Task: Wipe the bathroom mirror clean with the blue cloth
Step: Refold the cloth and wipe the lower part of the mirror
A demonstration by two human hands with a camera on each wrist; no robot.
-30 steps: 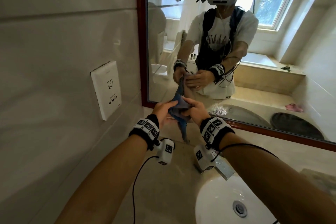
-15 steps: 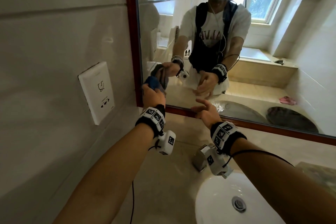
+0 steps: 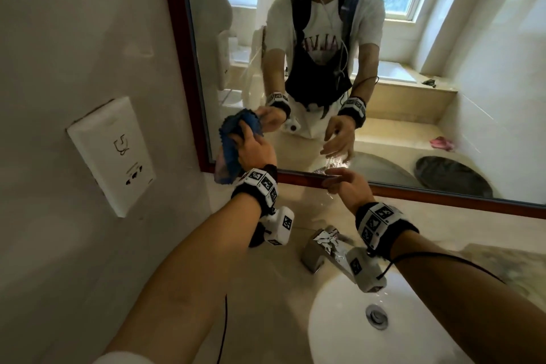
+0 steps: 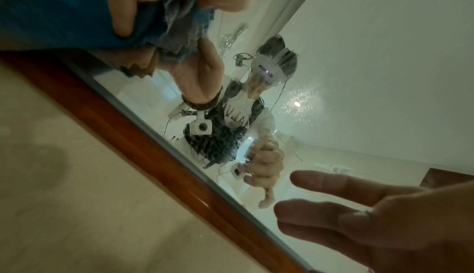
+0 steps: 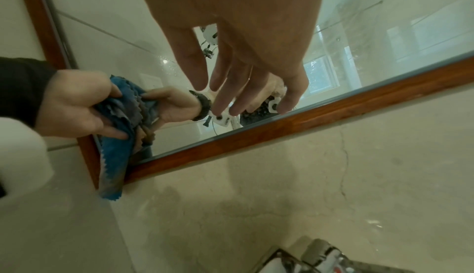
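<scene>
Mirror glass in a reddish wooden frame [image 3: 384, 91] fills the upper wall. Left hand [image 3: 255, 151] bunches the crumpled blue cloth [image 3: 230, 151] against its seven-o'clock corner. Right hand [image 3: 348, 186], fingers loosely spread and holding nothing, hovers at six o'clock beside the frame.

Bunched in the left hand [image 3: 254, 148], the blue woven cloth with zigzag-cut edges [image 3: 229, 145] looks soft and matt. Against it, the glossy glass mirror [image 3: 413, 97] sits in a smooth, polished reddish-brown wooden frame [image 5: 295, 124]. Below the right hand [image 3: 348, 186], a shiny chrome metal tap [image 3: 320, 248] stands on the glossy beige stone counter [image 5: 282, 206].
</scene>
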